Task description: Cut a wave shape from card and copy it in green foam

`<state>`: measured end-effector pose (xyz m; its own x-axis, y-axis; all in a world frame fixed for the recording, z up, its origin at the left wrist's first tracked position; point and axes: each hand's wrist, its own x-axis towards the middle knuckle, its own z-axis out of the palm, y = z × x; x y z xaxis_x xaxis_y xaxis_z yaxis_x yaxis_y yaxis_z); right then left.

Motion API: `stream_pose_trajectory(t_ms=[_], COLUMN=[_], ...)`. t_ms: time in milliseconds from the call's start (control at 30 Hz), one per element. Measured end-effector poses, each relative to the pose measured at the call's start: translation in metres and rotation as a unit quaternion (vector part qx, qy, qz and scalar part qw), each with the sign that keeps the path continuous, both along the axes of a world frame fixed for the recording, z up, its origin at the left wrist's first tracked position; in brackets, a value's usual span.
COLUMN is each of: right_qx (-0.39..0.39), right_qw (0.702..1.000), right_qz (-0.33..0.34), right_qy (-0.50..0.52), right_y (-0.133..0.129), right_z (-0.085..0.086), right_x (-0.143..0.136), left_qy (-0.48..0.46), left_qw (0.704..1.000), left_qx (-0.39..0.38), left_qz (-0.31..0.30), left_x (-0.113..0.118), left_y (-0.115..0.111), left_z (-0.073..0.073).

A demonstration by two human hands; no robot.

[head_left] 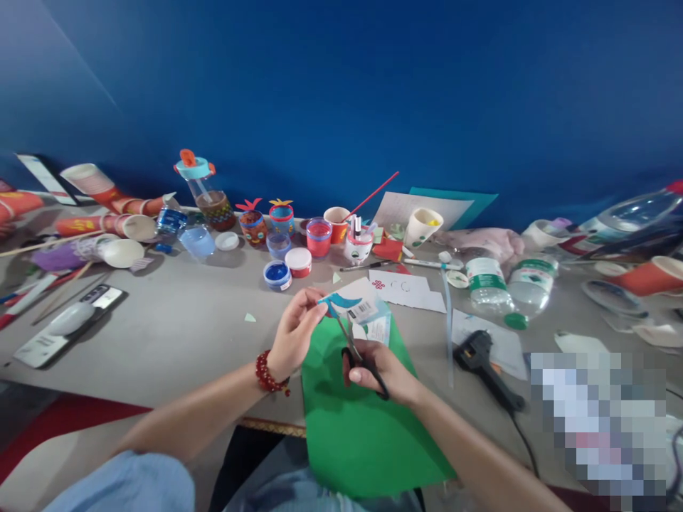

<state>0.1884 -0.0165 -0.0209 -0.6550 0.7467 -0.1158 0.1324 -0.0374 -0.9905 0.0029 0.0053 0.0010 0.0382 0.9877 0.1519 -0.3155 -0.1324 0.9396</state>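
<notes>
Between the fingertips of my left hand [299, 327] is a small curved piece of blue paper [346, 301]. My right hand [381, 370] grips black-handled scissors [353, 345], thumb and fingers in the loops. The scissor blades point up and left, meeting the blue paper close to my left fingertips; whether they are cutting through it I cannot tell. Beneath both hands lies a green sheet [368, 434], hanging over the table's front edge. A white and light-blue printed packet [373, 323] lies just behind the scissors, at the sheet's far end.
Paint pots, including an open blue one [277, 274], and decorated cups [252, 226] stand along the back. A black glue gun [488, 370] with its cable lies at right, near plastic bottles [485, 281]. On the left are a phone [69, 327] and joined paper cups [107, 192].
</notes>
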Motion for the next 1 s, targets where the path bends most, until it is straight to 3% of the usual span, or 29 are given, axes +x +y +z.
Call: stream_pose_trajectory(t_ms=[233,400,533,667,733,867,1000], right_qx=[-0.005,0.039,0.071,0.045,0.028,0.035,0.072], right_qw=[1.0,0.995,0.972,0.959,0.949,0.926,0.93], right_qz=[0.02,-0.097,-0.224,-0.28,-0.313,-0.375,-0.359], right_qy=[-0.022,0.001,0.023,0.027,0.021,0.043,0.026], right_y=[0.003,0.01,0.013,0.01,0.007,0.001,0.0], right_z=[0.007,0.011,0.013,0.011,0.008,0.002,0.005], right_x=[0.013,0.024,0.029,0.021,0.014,0.002,-0.002], left_qy=[-0.134,-0.111,0.0,0.094,0.085,-0.029,-0.032], left_qw=[0.991,0.993,1.0,0.992,0.992,0.99,0.979], left_qx=[-0.014,-0.02,-0.001,-0.004,-0.016,-0.058,-0.133], left_qz=[0.019,0.044,-0.017,-0.084,-0.094,-0.129,-0.154], left_x=[-0.012,-0.02,-0.023,-0.019,-0.014,0.001,0.012], left_y=[0.015,0.021,0.019,0.013,0.009,-0.001,-0.007], left_z=[0.008,0.007,0.004,0.005,0.005,-0.003,-0.012])
